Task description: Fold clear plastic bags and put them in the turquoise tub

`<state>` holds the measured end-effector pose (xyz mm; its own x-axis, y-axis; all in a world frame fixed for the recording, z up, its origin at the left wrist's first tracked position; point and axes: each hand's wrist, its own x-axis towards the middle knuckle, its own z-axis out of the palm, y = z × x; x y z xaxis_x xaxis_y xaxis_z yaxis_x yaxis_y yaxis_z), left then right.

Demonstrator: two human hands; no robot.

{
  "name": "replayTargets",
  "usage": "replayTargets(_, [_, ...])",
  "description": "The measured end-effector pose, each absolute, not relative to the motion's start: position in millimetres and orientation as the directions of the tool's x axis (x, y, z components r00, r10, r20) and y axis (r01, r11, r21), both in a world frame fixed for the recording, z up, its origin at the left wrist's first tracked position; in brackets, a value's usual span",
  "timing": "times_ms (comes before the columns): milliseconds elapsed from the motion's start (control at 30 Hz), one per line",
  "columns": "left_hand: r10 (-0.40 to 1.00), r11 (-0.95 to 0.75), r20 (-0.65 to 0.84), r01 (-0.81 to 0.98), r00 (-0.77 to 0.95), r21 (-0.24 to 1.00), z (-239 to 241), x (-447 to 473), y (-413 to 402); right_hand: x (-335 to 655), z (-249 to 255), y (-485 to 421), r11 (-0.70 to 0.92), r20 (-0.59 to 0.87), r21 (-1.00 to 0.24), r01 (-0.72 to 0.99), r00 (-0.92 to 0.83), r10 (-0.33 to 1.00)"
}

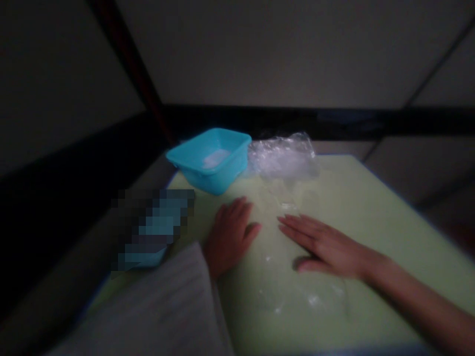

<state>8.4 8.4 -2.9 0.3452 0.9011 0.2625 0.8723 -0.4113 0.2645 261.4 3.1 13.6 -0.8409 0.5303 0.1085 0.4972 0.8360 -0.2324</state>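
Flat, clear, thin plastic sheet (302, 298): spread on the pale green, blue-edged tabletop (382, 212), between and below the hands. Right hand (322, 244): fingers straight and together, thumb apart, palm down over the sheet, gripping nothing visible. Left hand (230, 235): fingers loosely bent, thumb parted, no hold seen; contact with the sheet cannot be told. Bright turquoise, rectangular plastic basin (222, 173) and crumpled, clear plastic heap (285, 160): side by side, beyond the hands. Risks: sideways palm drag could crease or skid the sheet; dimness and transparency could hide its edges

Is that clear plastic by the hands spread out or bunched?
Spread out: the clear plastic lies mostly flat on the table, showing faint glints and edges. Whether it's doubled, I cannot tell.
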Motion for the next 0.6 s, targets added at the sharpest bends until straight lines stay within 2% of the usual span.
replayTargets(100, [0.899, -0.413, 0.278, 0.866, 0.339, 0.281, -6, 5, 14, 261, 14, 3, 0.838, 0.103, -0.224, 0.498, -0.843, 0.529])
replayTargets(300, [0.892, -0.426, 0.351, 0.791, 0.285, 0.439, -6, 6, 24, 261, 13, 4, 0.845, 0.076, -0.173, 0.506, -0.849, 0.524])
replayTargets(600, [0.826, -0.5, 0.518, 0.713, 0.223, 0.491, 6, 11, 19, 261, 13, 3, 0.841, 0.083, -0.167, 0.515, -0.842, 0.533])
